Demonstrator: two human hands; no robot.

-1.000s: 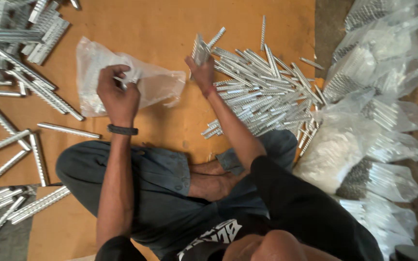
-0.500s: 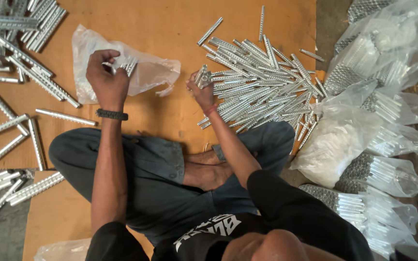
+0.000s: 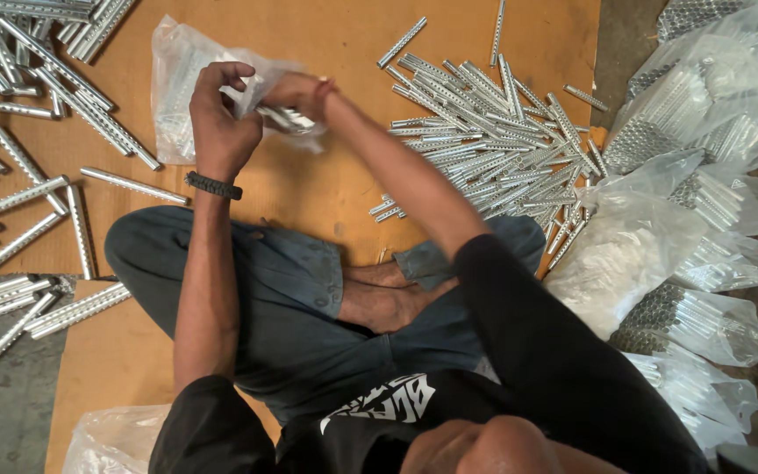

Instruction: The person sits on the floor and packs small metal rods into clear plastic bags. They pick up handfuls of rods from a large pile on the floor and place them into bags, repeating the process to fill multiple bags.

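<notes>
Your board (image 3: 326, 197) has a loose pile of strips (image 3: 493, 145) to your right and packed bags (image 3: 704, 211) beyond it, so work over the bare middle. Your left hand (image 3: 219, 123) grips the plastic bag's (image 3: 177, 96) mouth; your right hand (image 3: 296, 92) is closed on a bundle of short strips (image 3: 289, 118) entering it. Hold the mouth wide and feed them in straight.

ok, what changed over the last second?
The right hand left the loose pile of metal strips and swung across to the clear plastic bag, bringing a few strips to its mouth. The left hand stayed at the bag's opening. Pile, the filled bags and the seated posture look unchanged.
</notes>
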